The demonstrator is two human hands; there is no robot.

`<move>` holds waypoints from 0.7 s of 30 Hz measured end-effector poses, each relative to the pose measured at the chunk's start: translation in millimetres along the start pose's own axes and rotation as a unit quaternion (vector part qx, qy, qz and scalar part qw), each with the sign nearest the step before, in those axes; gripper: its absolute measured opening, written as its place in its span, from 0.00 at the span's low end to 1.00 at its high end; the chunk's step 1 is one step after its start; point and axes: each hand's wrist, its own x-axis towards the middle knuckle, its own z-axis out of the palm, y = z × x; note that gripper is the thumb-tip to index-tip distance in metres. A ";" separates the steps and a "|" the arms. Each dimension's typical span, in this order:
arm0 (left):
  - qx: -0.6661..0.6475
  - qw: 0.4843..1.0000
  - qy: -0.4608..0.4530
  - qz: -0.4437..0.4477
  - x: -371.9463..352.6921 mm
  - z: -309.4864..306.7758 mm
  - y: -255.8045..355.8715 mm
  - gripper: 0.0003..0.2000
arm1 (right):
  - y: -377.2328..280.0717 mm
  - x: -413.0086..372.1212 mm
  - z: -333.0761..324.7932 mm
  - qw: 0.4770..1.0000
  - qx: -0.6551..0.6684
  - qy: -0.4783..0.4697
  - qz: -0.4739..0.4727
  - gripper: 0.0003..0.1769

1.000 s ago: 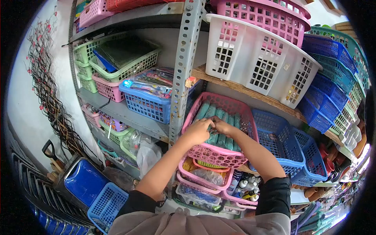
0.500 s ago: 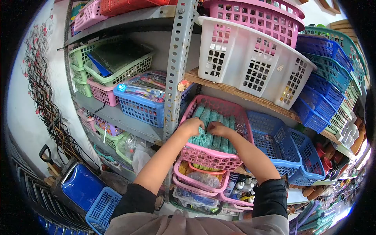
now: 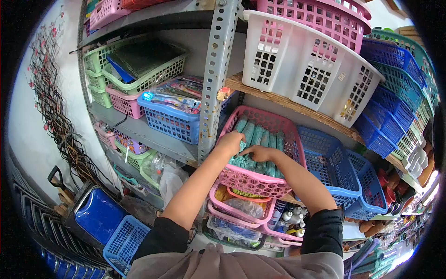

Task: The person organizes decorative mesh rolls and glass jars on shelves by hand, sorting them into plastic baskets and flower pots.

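Observation:
A pink plastic basket [image 3: 253,182] on the shelf holds several long teal bundles [image 3: 265,139] in clear plastic, lying side by side. My left hand [image 3: 231,143] is closed around the crinkled part of a teal bundle at the basket's left side. Close beside it, my right hand [image 3: 261,153] bends down over the bundles. Its index finger points towards my left hand and the other fingers curl under, so what they grip is hidden.
Blue baskets [image 3: 320,160] stand right of the pink one. Above is a wooden shelf board [image 3: 297,109] bearing a large white basket [image 3: 283,60]. A perforated metal post [image 3: 216,79] rises close to my left. Stacked pink baskets [image 3: 239,211] and bottles [image 3: 292,218] sit below.
The view has shifted slightly, so the shelves appear further right. Both hands remain at the teal bundles; my right index finger now stretches out towards my left hand.

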 end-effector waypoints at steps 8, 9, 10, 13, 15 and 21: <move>0.020 0.999 -0.037 -0.007 -0.5 -4.1 4.6 0.19 | -34.4 -17.9 -19.9 0.997 -0.007 -0.045 0.061 0.35; 0.018 0.998 -0.050 -0.016 0.0 -5.3 5.7 0.19 | -38.0 -19.6 -21.6 0.994 0.023 -0.058 0.092 0.33; 0.016 0.998 -0.063 -0.025 0.3 -6.4 6.8 0.20 | -39.9 -20.6 -22.5 0.988 0.052 -0.071 0.124 0.32; -0.003 0.996 -0.091 -0.021 -0.1 -9.8 6.9 0.20 | -33.8 -20.0 -22.4 0.988 0.064 -0.081 0.119 0.28; 0.004 0.993 -0.112 -0.026 1.0 -11.4 7.7 0.21 | -29.0 -20.8 -20.6 0.986 0.083 -0.074 0.121 0.26; 0.054 0.979 -0.190 -0.049 1.5 -23.8 20.0 0.23 | -20.2 -24.2 -22.9 0.980 0.147 -0.070 0.118 0.21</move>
